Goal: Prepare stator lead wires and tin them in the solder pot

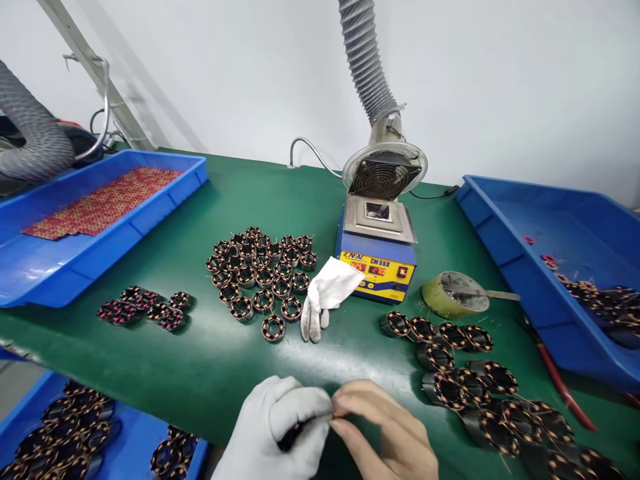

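My left hand (pixel 280 423), in a white glove, is curled around a dark motor stator (pixel 289 437), mostly hidden by the fingers. Bare, my right hand (pixel 385 427) pinches thumb and fingertips together against the left fingertips; what lies in that pinch is too small to tell. Just beyond the hands, a group of copper-wound stators (pixel 263 300) stands on the green table (pixel 190 373). A loose white glove (pixel 330 290) lies beside them, its fingertips greyed. To the right, more stators (pixel 445 390) lie tilted in rows, some with wire ends sticking out.
A blue solder pot (pixel 380 267) stands under a fume hose (pixel 367 60). Near it are a yellowish tin (pixel 445 300) with a flat tool and red-handled pliers (pixel 565 390). Blue trays (pixel 165 200) flank the table; another blue bin (pixel 135 427) with stators sits lower left.
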Motion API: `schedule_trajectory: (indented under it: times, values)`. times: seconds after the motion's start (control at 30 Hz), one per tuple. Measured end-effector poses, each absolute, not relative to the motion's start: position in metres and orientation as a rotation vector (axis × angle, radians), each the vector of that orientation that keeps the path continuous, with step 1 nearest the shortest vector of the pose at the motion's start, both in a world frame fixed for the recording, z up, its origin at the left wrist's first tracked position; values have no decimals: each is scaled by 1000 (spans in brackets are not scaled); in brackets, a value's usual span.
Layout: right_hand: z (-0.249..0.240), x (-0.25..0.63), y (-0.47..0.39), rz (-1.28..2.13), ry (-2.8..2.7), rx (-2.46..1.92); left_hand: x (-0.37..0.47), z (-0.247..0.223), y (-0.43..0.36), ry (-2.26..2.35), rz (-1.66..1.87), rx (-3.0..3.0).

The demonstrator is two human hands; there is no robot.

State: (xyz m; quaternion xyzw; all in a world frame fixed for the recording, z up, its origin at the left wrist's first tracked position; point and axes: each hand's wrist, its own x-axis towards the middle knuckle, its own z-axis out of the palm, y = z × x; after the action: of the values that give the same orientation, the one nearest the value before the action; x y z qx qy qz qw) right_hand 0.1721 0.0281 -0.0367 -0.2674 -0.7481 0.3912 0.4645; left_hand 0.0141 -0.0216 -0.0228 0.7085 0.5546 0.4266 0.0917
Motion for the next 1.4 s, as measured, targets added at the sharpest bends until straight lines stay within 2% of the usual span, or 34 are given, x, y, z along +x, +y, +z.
schedule_trajectory:
  times: [0.07,0.13,0.27,0.3,0.37,0.5,0.57,0.63,0.67,0.77,0.83,0.87,0.97,1.03,1.17,1.4]
  values:
    - [-34,171,28,724,-1958,-605,15,-24,-22,1701,1242,2194]
    - [-34,169,26,818,-1946,-740,15,-24,-23,1800,1165,2436]
    - [-37,165,21,1922,-1457,-864,14,-22,-25,1844,1158,2650]
    - [-38,166,21,2037,-1344,-818,14,-21,-25,1821,1197,2582]
    - [-39,168,23,1848,-1385,-813,15,-21,-23,1770,1242,2378]
    - [-37,171,27,922,-1816,-689,16,-23,-20,1678,1292,2118]
    - [-37,170,27,677,-1906,-601,15,-26,-21,1695,1295,2171]
    - [-37,168,25,744,-1921,-701,14,-28,-23,1755,1202,2371]
    - [-37,167,23,942,-1876,-789,13,-29,-25,1769,1131,2505]
    - [-39,165,22,1852,-1471,-875,12,-28,-26,1735,1022,2702]
    - [-39,166,24,2057,-1289,-763,13,-23,-25,1738,1100,2530]
    - [-38,167,26,1961,-1334,-749,14,-20,-24,1729,1157,2387]
    - [-36,170,30,1382,-1620,-781,14,-18,-22,1633,1242,2007]
    - [-35,169,31,1186,-1693,-698,13,-22,-22,1549,1248,1884]
    - [-34,164,31,1075,-1683,-556,12,-37,-25,1455,1209,1733]
    - [-37,182,34,1164,-1321,-870,10,-44,-32,1360,1203,1335]
